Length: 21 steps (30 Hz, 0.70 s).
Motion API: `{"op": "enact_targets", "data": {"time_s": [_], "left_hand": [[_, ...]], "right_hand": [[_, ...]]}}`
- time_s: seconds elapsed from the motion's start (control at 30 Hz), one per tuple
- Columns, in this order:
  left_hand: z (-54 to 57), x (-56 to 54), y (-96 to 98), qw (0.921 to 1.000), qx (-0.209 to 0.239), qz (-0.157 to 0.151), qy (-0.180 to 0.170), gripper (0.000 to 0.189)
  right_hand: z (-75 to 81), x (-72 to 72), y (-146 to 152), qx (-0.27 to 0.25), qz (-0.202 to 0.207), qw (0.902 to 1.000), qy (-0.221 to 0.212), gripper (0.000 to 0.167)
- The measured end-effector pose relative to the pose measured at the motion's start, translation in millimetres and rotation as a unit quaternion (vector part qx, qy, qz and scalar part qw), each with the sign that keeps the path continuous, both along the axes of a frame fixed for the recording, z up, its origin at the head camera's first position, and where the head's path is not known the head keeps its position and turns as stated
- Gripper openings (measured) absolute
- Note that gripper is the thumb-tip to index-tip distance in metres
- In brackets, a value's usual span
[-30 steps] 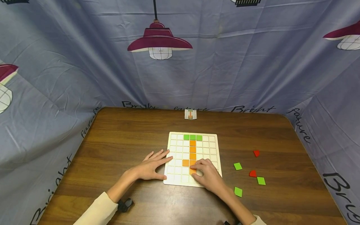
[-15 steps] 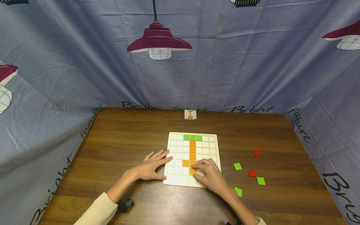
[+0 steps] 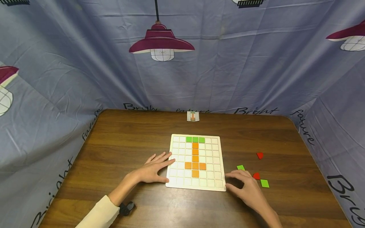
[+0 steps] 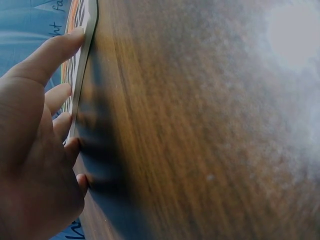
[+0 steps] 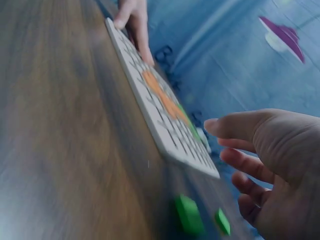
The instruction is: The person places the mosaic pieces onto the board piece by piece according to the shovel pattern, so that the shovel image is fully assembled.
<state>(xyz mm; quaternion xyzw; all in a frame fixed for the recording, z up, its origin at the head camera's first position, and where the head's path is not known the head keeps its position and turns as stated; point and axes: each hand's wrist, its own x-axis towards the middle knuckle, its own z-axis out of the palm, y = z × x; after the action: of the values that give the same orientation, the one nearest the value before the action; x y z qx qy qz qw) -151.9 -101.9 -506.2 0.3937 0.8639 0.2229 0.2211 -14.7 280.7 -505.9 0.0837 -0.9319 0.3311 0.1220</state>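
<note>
A white gridded board [image 3: 177,182] lies on the table. Three green square tiles [image 3: 195,139] fill part of its far row. Below them several orange tiles [image 3: 195,152] form a column crossed by a short row near the bottom. My left hand [image 3: 154,169] rests fingers spread along the board's left edge, thumb and fingertips touching it. Off the board's right edge is my right hand [image 3: 247,189], its fingers loosely bent. The right wrist view shows nothing between that thumb and fingers. Beneath this hand, a green tile [image 5: 189,214] lies on the table.
Right of the board lie a red heart-like piece [image 3: 260,155], another red piece [image 3: 256,175], a green tile [image 3: 265,183] and a green tile [image 3: 240,167] partly behind my right hand. A small pattern card [image 3: 193,116] lies at the table's far edge, before a blue curtain [image 3: 222,63].
My right hand has left the board and moved right, toward the loose tiles. An orange tile it covered now shows right of the column. My left hand has stayed put.
</note>
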Motion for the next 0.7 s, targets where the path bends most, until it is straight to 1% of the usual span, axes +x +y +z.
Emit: {"op": "enact_targets", "data": {"time_s": [0.17, 0.33, 0.53, 0.63, 0.7], "left_hand": [[1.0, 0.3, -0.7, 1.0000, 0.002, -0.001, -0.003, 0.081], [1.7, 0.5, -0.7, 1.0000, 0.006, -0.003, -0.002, 0.081], [2.1, 0.7, -0.3, 1.0000, 0.007, -0.003, -0.002, 0.081], [2.1, 0.6, 0.1, 1.0000, 0.007, -0.003, -0.003, 0.081], [2.1, 0.4, 0.5, 1.0000, 0.007, -0.004, -0.002, 0.081]], "right_hand": [[-3.6, 21.8, 19, 0.017, -0.028, 0.9986, -0.043, 0.038], [-10.6, 36.4, 33, 0.014, -0.040, 0.9957, -0.083, 0.045], [-16.5, 43.9, 38, 0.002, -0.053, 0.9925, -0.110, 0.045], [-18.9, 44.2, 38, 0.006, -0.056, 0.9931, -0.103, 0.043], [-20.8, 44.0, 38, 0.014, -0.058, 0.9943, -0.088, 0.040]]}}
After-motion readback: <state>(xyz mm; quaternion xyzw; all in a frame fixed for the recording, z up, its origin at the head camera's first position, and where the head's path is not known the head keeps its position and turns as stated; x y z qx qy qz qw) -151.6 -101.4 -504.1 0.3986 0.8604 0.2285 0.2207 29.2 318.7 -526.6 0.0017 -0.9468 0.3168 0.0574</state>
